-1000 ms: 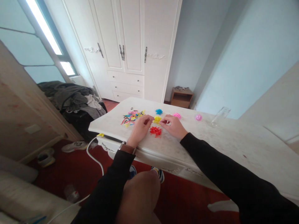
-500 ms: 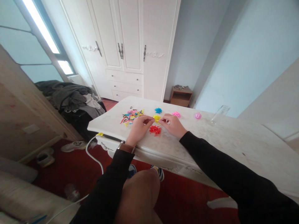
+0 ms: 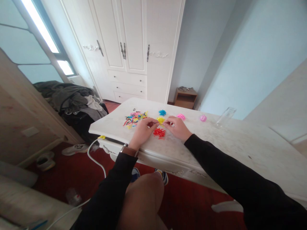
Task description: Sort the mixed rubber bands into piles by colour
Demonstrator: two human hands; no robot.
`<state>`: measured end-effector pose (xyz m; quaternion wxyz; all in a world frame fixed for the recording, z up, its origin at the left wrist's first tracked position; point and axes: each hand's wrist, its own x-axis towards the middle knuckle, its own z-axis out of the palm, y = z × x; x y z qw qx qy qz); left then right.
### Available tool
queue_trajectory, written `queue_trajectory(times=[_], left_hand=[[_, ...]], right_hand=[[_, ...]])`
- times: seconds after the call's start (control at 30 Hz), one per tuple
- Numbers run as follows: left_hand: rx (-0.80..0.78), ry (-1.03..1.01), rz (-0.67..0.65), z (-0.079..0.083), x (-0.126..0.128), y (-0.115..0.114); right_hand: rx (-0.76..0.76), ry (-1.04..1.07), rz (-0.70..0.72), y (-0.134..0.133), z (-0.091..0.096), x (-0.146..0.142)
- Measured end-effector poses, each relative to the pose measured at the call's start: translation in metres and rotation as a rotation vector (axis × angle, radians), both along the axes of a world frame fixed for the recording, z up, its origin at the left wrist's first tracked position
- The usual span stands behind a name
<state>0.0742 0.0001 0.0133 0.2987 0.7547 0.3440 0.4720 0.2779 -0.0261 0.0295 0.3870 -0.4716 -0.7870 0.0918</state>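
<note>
My left hand (image 3: 144, 129) has thumb and fingers pinched together at the left edge of a small pile of yellow rubber bands (image 3: 160, 120). From the other side, my right hand (image 3: 177, 127) pinches close to the same pile. A bit of yellow shows between the two sets of fingertips, apparently a yellow rubber band; its ends are hidden by the fingers. Just nearer to me lies a red pile (image 3: 159, 133). Beyond the hands are a blue pile (image 3: 162, 112) and a pink pile (image 3: 181, 117). A mixed-colour heap (image 3: 135, 118) spreads left of my left hand.
On the white table (image 3: 227, 153), a pinkish-purple round item (image 3: 203, 118) sits to the right, beside a clear glass or plastic vessel (image 3: 225, 117). A white cable (image 3: 92, 156) hangs by the table's left corner. A white wardrobe (image 3: 134, 60) stands behind.
Both hands keep almost the same pinched pose at the yellow pile. The view has shifted very slightly; the piles have not visibly changed.
</note>
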Motion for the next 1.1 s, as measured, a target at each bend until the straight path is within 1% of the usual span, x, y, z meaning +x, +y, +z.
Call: queue_trajectory(times=[0.17,0.3,0.37,0.43,0.5,0.57,0.63,0.77,0.87,1.0,1.1], left_hand=[[0.013,0.004,0.005,-0.001,0.000,0.001],[0.037,0.010,0.012,-0.002,0.000,0.003],[0.045,-0.004,0.043,-0.003,-0.001,0.005],[0.042,-0.033,0.099,-0.004,-0.001,0.007],[0.031,-0.060,0.153,-0.005,0.000,0.009],[0.018,-0.071,0.185,-0.005,0.001,0.010],[0.017,-0.060,0.194,-0.005,0.002,0.010],[0.013,-0.013,0.204,-0.005,0.000,0.011],[-0.029,-0.014,0.193,-0.005,-0.003,0.010],[-0.011,-0.037,0.136,-0.005,-0.001,0.008],[-0.022,-0.070,0.070,-0.007,0.001,0.009]], right_hand=[[-0.009,-0.024,0.020,0.000,0.001,-0.001],[0.029,-0.020,0.025,0.000,0.004,-0.003],[0.047,-0.005,0.005,0.001,0.006,0.000],[0.072,0.020,-0.054,0.004,0.011,0.007],[0.125,0.056,-0.162,0.007,0.016,0.016],[0.198,0.094,-0.288,0.011,0.020,0.024],[0.243,0.108,-0.345,0.012,0.022,0.028],[0.233,0.086,-0.264,0.013,0.018,0.024],[0.226,0.055,-0.274,0.015,0.012,0.025],[0.142,-0.095,-0.265,0.020,0.006,0.027],[0.102,-0.205,-0.251,0.025,0.004,0.022]])
